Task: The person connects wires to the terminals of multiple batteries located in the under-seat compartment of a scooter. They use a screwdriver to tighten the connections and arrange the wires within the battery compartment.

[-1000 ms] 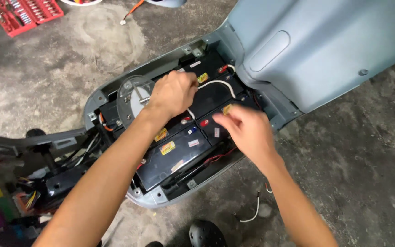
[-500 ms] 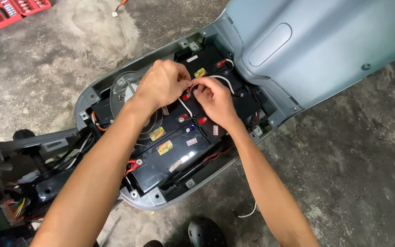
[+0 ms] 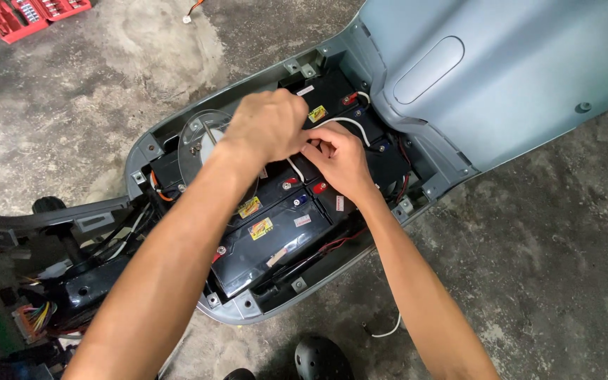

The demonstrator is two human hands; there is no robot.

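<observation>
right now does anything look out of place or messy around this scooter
Yes. The scooter's floor panel is off, leaving the black batteries and wiring bare. Both hands, left hand and right hand, meet at a white wire. Another loose white wire lies on the concrete floor, and a multicoloured wire bundle hangs exposed at left.

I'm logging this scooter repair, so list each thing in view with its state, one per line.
Left hand: over the batteries, fingers pinched on the white wire.
Right hand: fingertips at the same wire, meeting the left hand.
White wire: looped above the batteries, held at one end.
Batteries: black, seated in the bay, uncovered.
Scooter floor bay: open, cover off.
Red tool case: open on the floor.
</observation>
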